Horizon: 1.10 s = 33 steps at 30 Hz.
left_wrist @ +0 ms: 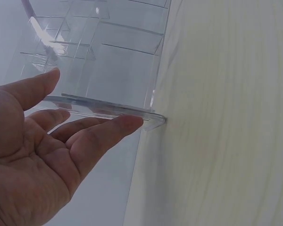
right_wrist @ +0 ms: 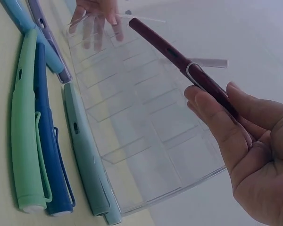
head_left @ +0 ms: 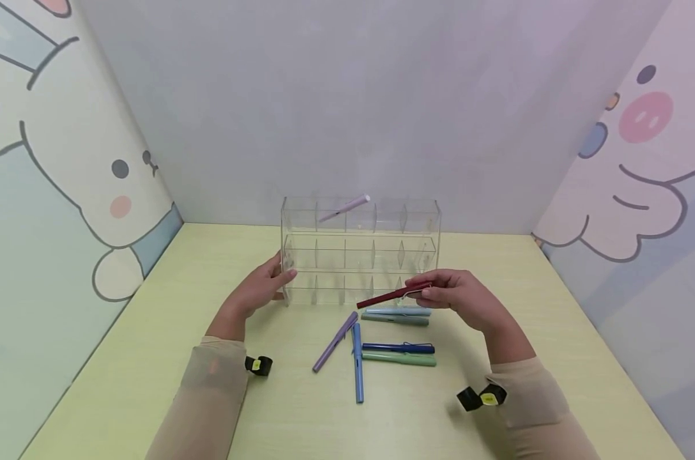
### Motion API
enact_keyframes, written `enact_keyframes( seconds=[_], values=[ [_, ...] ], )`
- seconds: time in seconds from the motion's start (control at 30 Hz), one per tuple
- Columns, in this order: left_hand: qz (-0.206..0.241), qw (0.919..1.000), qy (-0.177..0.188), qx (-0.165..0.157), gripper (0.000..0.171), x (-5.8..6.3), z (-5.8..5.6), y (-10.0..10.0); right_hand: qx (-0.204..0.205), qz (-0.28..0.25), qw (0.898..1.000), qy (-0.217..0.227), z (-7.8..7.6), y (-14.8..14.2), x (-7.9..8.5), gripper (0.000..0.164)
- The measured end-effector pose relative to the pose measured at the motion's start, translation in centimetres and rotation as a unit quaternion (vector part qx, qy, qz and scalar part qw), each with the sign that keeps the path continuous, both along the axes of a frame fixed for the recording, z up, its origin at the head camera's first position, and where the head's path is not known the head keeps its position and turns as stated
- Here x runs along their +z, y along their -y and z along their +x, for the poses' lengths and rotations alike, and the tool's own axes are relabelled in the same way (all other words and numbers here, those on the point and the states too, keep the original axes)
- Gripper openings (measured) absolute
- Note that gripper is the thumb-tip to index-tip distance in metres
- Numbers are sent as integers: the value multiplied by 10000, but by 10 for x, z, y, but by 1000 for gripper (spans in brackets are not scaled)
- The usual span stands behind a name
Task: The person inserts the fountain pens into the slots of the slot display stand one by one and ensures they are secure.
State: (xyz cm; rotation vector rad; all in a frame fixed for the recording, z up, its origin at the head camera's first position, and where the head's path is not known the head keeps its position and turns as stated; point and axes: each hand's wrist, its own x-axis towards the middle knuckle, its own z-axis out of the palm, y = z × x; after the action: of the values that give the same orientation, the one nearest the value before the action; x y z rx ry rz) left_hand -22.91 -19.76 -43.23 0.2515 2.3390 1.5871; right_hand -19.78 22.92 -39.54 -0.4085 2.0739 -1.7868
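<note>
A clear acrylic pen rack point(head_left: 361, 273) with tiers of compartments stands at the back of the table. My left hand point(head_left: 258, 286) rests against its left side wall point(left_wrist: 108, 107), with fairly straight fingers point(left_wrist: 96, 141) along the outer face and the thumb near the front edge. Between thumb and fingers, my right hand point(right_wrist: 254, 146) pinches a dark red pen point(head_left: 384, 298) by its clip end. The other end points left, in front of the rack's lowest tier. A pale lilac pen point(head_left: 352, 205) leans in the top tier.
Before the rack lie a light blue pen point(head_left: 405, 311) and a grey-green pen point(head_left: 396, 319). Closer are a dark blue pen point(head_left: 393, 348), a green pen point(head_left: 399, 360), a blue pen point(head_left: 358, 370) and a slanted purple pen point(head_left: 333, 345). Cartoon-printed walls point(head_left: 347, 115) enclose the table.
</note>
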Motion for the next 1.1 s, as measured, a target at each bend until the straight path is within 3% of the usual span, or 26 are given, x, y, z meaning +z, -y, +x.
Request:
enact_keyframes(
  seconds=[0.3, 0.7, 0.93, 1.1],
  values=[
    [8, 10000, 16, -13, 72, -2, 0, 1, -73, -377, 9962, -775, 2, -1, 2, 30],
    [41, 10000, 41, -47, 74, -1, -1, 0, -890, -1062, 9765, -1650, 1, -7, 9, 30],
    [-39, 10000, 49, -58, 77, -1, -3, -1, -1424, -1445, 9524, -2274, 2, -10, 13, 36],
    [-61, 9999, 105, -58, 77, -4, -5, 3, -1821, -2087, 9311, -2375, -1, -6, 17, 38]
  ],
)
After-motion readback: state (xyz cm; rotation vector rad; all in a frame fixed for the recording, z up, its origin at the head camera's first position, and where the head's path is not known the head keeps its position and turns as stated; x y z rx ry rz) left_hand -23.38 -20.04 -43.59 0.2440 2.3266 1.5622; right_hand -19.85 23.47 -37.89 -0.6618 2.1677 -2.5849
